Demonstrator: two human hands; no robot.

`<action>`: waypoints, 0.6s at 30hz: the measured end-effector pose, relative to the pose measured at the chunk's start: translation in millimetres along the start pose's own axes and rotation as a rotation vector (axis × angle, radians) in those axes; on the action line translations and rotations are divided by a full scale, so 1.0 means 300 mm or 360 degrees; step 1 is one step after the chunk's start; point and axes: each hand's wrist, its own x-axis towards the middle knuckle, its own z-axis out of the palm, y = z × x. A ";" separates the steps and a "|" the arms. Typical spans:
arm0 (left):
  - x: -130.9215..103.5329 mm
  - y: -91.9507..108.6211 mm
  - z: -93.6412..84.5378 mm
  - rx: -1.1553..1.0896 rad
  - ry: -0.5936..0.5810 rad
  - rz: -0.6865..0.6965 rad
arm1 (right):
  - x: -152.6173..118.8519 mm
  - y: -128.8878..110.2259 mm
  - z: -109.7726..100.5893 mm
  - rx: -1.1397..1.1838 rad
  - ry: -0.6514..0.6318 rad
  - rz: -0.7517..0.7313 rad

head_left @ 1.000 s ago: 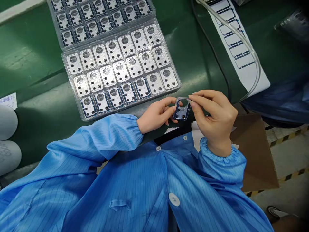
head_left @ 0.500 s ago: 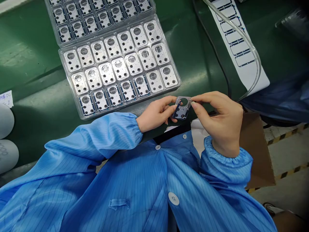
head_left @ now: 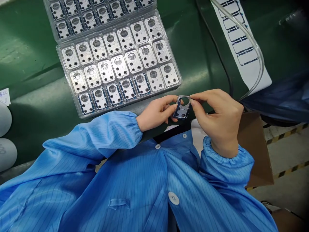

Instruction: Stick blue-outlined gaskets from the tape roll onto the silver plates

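A small metal plate (head_left: 182,111) with a large round hole and dark blue edging is held above the table's front edge. My left hand (head_left: 158,112) grips its left side between thumb and fingers. At the plate's upper right corner, my right hand (head_left: 218,117) pinches with thumb and forefinger; whether the fingertips hold the plate itself or a thin piece on it is too small to tell. Just beyond my left hand lies a clear plastic tray (head_left: 180,84) with rows of silver plates. Several plates in its nearest row have dark blue edging.
A second tray (head_left: 58,40) of plates adjoins the first at the back. White sheet (head_left: 262,77) with dark blue frames lies at the right, crossed by a clear tube (head_left: 258,51). A black cable (head_left: 217,54) runs beside it. White round objects (head_left: 7,154) stand far left.
The view has shifted slightly. Both hands stay at the held plate, and a dark blue strip that slanted across it now lies along its left edge.
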 end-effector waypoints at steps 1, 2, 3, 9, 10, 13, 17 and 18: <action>0.000 -0.001 0.000 -0.0001 0.0003 0.0000 | -0.001 0.001 0.001 -0.0007 0.0005 -0.0010; -0.001 -0.001 0.001 -0.0002 0.0009 0.0002 | -0.001 0.001 0.003 -0.0015 0.0008 -0.0016; -0.002 -0.002 0.001 -0.0005 0.0012 0.0004 | -0.001 0.001 0.004 -0.0026 0.0007 -0.0019; -0.002 -0.004 0.002 -0.0044 0.0018 -0.0004 | -0.002 -0.002 0.006 -0.0071 -0.0008 -0.0022; -0.002 -0.004 0.002 -0.0048 0.0021 -0.0008 | -0.002 -0.002 0.007 -0.0074 -0.0007 -0.0022; 0.000 -0.004 0.003 -0.0057 0.0022 -0.0009 | -0.003 -0.002 0.009 -0.0092 -0.0006 -0.0033; 0.003 -0.005 0.002 -0.0065 0.0009 -0.0004 | -0.008 0.004 0.016 -0.0075 0.0035 -0.0082; 0.003 -0.005 0.001 -0.0064 0.0007 -0.0009 | -0.010 0.006 0.019 -0.0062 0.0046 -0.0093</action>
